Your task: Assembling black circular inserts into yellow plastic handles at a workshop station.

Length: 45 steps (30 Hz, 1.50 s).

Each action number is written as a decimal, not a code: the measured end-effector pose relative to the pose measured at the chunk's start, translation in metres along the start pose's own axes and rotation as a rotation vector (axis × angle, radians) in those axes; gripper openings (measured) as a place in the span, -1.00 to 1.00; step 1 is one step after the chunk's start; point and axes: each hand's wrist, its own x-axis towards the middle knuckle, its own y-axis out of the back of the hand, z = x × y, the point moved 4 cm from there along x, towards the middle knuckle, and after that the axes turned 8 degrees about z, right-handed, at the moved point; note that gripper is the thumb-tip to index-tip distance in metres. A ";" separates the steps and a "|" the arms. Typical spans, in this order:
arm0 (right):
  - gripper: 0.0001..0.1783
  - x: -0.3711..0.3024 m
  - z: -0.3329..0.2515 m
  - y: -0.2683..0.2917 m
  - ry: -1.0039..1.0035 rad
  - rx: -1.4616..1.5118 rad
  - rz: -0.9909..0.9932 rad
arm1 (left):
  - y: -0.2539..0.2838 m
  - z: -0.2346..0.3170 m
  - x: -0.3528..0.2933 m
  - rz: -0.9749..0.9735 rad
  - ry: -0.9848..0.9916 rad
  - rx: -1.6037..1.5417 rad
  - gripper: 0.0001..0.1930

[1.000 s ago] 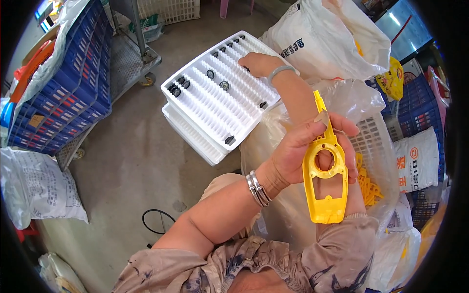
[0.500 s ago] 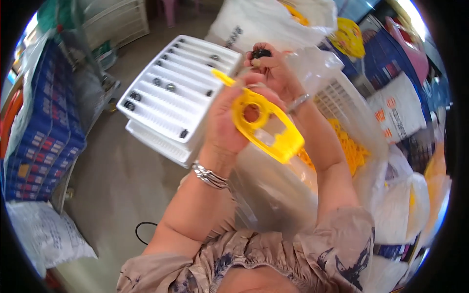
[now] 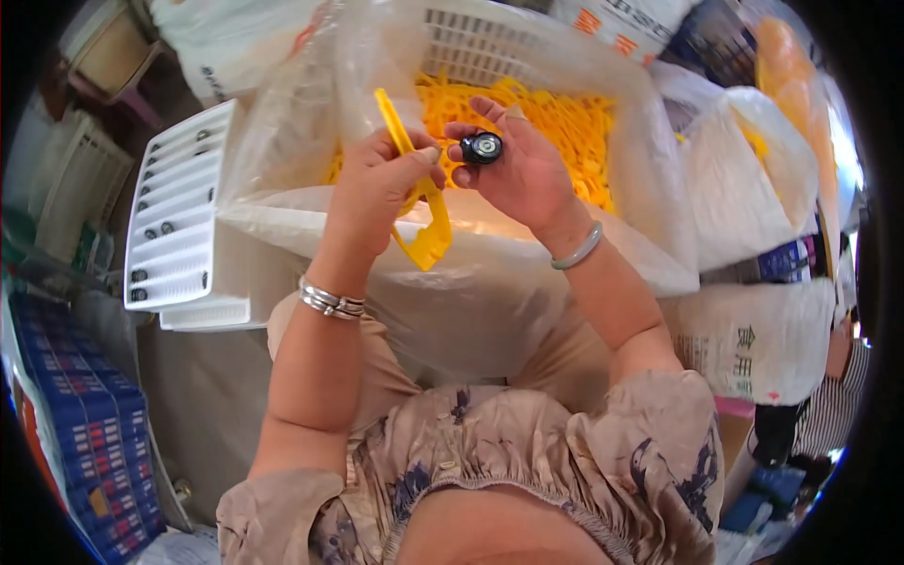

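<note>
My left hand [image 3: 363,188] pinches a yellow plastic part [image 3: 428,247] between thumb and fingers. It is long and narrow, with a thin upper end and a wider, notched frame below. Just to the right, my right hand [image 3: 539,179] is turned palm up. Its curled fingers hold a small black round part [image 3: 483,148] with a shiny metal centre. The hands are close together, with the two parts a little apart. Behind and below them, many yellow plastic pieces [image 3: 527,99] lie in a white basket [image 3: 471,42] lined with clear plastic.
A white ribbed tray [image 3: 179,221] with several small black parts stands on the left, atop a similar white tray. Stuffed white bags [image 3: 763,339] crowd the right side. A blue patterned bag [image 3: 89,424] stands at the lower left.
The view has swung right, so the basket is now ahead and the tray further left. My right hand has left the tray's side, turning palm up with the black part beside the yellow one.
</note>
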 end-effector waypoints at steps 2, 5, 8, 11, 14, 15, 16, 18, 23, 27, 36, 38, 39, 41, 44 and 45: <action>-0.66 -0.014 -0.004 0.011 0.085 -0.024 0.077 | -0.029 -0.022 -0.001 -0.059 0.074 0.038 -0.83; -0.56 -0.031 -0.011 0.020 0.427 -0.297 0.148 | -0.059 -0.038 -0.001 -0.073 0.149 0.019 -0.84; -0.48 -0.046 -0.011 0.015 0.735 -0.917 0.124 | -0.073 -0.056 0.005 -0.122 0.230 -0.081 -0.83; -0.57 -0.051 -0.020 0.022 0.694 -0.875 0.037 | -0.076 -0.066 0.015 -0.172 0.233 -0.057 -0.79; -0.65 -0.052 -0.033 0.036 0.619 -0.865 -0.046 | -0.084 -0.068 0.014 -0.279 0.484 -0.397 -0.74; -0.67 -0.054 -0.037 0.036 0.652 -0.971 -0.110 | -0.084 -0.070 0.016 -0.406 0.531 -0.431 -0.73; -0.67 -0.058 -0.040 0.037 0.650 -0.966 -0.109 | -0.085 -0.071 0.016 -0.533 0.577 -0.464 -0.71; -0.66 -0.061 -0.042 0.043 0.472 -0.811 -0.029 | -0.086 -0.073 0.019 -0.563 0.581 -0.473 -0.69; -0.66 -0.059 -0.048 0.053 0.457 -0.589 -0.008 | -0.092 -0.069 0.020 -0.653 0.540 -0.499 -0.65; -0.70 -0.060 -0.060 0.063 0.374 -0.059 0.091 | -0.095 -0.060 0.019 -0.684 0.421 -0.517 -0.64; -0.77 -0.076 -0.067 0.034 0.643 -1.033 0.152 | -0.092 -0.061 0.020 -0.682 0.357 -0.437 -0.66; -0.80 -0.079 -0.067 0.027 0.826 -1.261 0.121 | -0.093 -0.061 0.019 -0.651 0.361 -0.445 -0.72; -0.80 -0.079 -0.066 0.026 0.823 -1.259 0.119 | -0.093 -0.061 0.020 -0.656 0.355 -0.444 -0.73; -0.84 -0.078 -0.064 0.026 0.817 -1.234 0.170 | -0.093 -0.061 0.020 -0.657 0.350 -0.444 -0.75; -0.84 -0.079 -0.065 0.025 0.780 -1.299 0.178 | -0.093 -0.059 0.020 -0.644 0.359 -0.446 -0.76; -0.84 -0.078 -0.064 0.026 0.778 -1.297 0.176 | -0.093 -0.058 0.020 -0.627 0.356 -0.395 -0.75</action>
